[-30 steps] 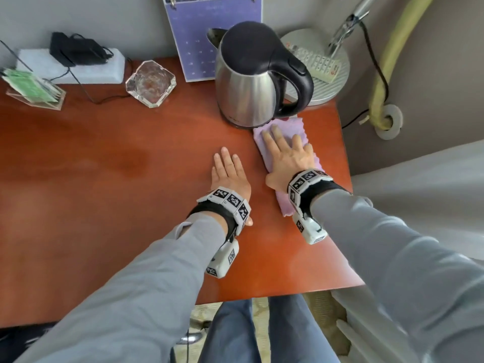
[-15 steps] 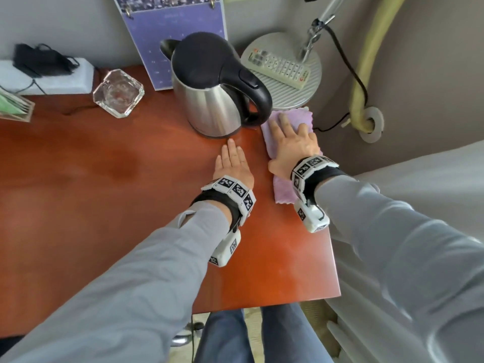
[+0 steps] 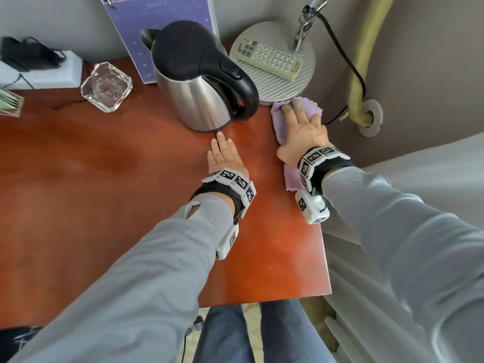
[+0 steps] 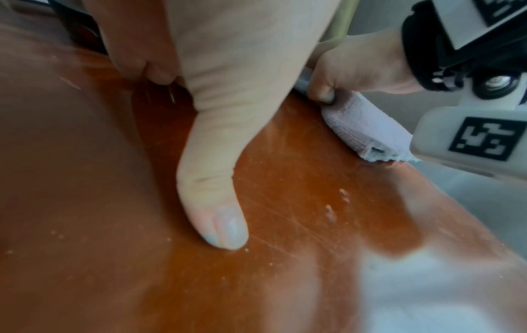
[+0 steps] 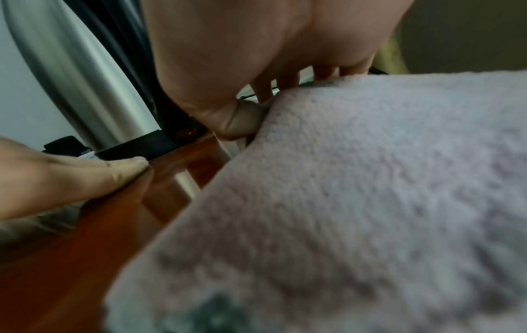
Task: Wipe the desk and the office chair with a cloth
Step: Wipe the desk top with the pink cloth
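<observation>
A lilac cloth (image 3: 281, 121) lies on the red-brown desk (image 3: 104, 195) near its right edge, up against the lamp base. My right hand (image 3: 301, 124) presses flat on it with straight fingers; the cloth (image 5: 356, 202) fills the right wrist view, and its folded end (image 4: 367, 128) shows under the right wrist in the left wrist view. My left hand (image 3: 224, 153) rests flat on the bare desk just in front of the kettle, fingers straight, thumb (image 4: 216, 202) spread on the wood. The office chair is out of view.
A steel kettle (image 3: 199, 82) with a black handle stands just beyond my left fingertips. A round lamp base (image 3: 275, 74) carries a remote (image 3: 269, 58). A glass ashtray (image 3: 106, 86), a calendar (image 3: 162, 30) and a power strip (image 3: 39, 72) line the back. The desk's right edge (image 3: 323, 231) borders a radiator.
My right hand has slid the cloth farther back and to the right, up to the lamp base. The left hand has stayed flat on the desk in front of the kettle.
</observation>
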Demonstrator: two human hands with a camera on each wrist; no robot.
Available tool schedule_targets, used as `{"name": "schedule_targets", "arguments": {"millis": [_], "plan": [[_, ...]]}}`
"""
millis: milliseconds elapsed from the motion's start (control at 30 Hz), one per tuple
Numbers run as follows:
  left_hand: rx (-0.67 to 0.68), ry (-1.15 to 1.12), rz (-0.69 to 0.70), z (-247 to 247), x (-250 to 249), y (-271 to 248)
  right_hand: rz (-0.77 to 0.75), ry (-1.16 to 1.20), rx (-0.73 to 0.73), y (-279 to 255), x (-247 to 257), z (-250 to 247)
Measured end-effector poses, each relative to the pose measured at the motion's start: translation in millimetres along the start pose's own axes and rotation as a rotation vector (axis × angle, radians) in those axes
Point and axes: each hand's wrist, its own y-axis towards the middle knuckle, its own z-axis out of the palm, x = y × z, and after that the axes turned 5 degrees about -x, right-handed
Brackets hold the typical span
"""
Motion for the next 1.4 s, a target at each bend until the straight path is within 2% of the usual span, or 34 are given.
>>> {"name": "schedule_targets", "arguments": {"millis": [133,300,433,533,667,800,867,900,967,1033,1067,1100,1167,1267,1333,1400], "plan": [[-0.013,-0.044,-0.011,-1.5,1.5,-4.1,-0.072,-0.088,0.028,-36.6,0.7,2.8],[0.037,-0.014,0.178,0.1,35.2,-10.6,-0.194,-0.156,0.050,-116.3,-7.4,37.5],[-0.050,-0.163,0.235,25.6,53.2,-37.3,-0.325,-0.304,0.006,-93.4,-20.1,21.5],[-0.146,-0.240,0.209,61.2,55.5,-61.0,-0.331,-0.240,0.061,-93.8,-21.8,26.7],[-0.257,-0.271,0.209,107.1,48.8,-93.8,-0.408,-0.060,0.118,-168.1,-7.8,70.9],[-0.311,-0.320,0.223,140.8,47.7,-123.7,-0.593,-0.155,0.152,-253.1,1.3,111.8],[-0.336,-0.348,0.234,157.8,50.1,-142.3,-0.635,-0.190,0.115,-265.7,-14.0,118.4],[-0.343,-0.358,0.238,167.3,51.9,-153.7,-0.612,-0.177,0.089,-264.6,-23.4,117.0],[-0.342,-0.360,0.236,188.5,56.6,-179.8,-0.459,-0.091,0.056,-258.2,-35.9,112.4],[-0.343,-0.342,0.220,213.0,61.1,-207.4,-0.309,-0.016,0.039,-259.9,-28.1,113.9],[-0.353,-0.320,0.209,225.1,63.0,-219.2,-0.294,0.000,0.031,-267.2,-13.9,118.7],[-0.360,-0.297,0.201,236.0,64.3,-230.2,-0.321,0.001,0.035,-279.6,4.4,125.0],[-0.340,-0.266,0.193,252.8,66.5,-247.9,-0.478,-0.042,0.073,-311.1,40.4,140.5],[-0.286,-0.285,0.180,262.0,73.7,-264.4,-0.632,-0.121,0.116,-329.8,57.8,151.2],[-0.277,-0.298,0.166,261.9,80.9,-271.3,-0.588,-0.135,0.082,-318.4,45.0,147.1],[-0.272,-0.332,0.145,263.6,86.7,-277.3,-0.410,-0.098,0.026,-306.6,24.9,138.3]]}}
